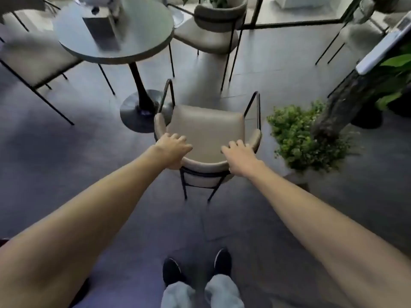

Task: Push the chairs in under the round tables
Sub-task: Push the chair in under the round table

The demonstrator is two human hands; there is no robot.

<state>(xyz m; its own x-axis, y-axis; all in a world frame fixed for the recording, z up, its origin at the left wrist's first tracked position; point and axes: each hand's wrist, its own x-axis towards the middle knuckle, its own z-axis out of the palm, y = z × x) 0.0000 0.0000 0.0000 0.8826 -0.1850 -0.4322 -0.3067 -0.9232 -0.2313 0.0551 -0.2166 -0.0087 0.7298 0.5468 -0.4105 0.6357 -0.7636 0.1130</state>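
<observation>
Beige chair, backrest clasped by left grip and right grip, needed my even push toward the bench.

A leafy green plant stands beside a rough tree trunk.

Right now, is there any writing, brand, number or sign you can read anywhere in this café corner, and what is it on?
None can be read.
Grey box on the round grey table: blurred, no lettering made out.
Beige padded chair with black metal legs, held by the left hand and right hand: no label shows.
White slanted panel at right: no legible text.
</observation>
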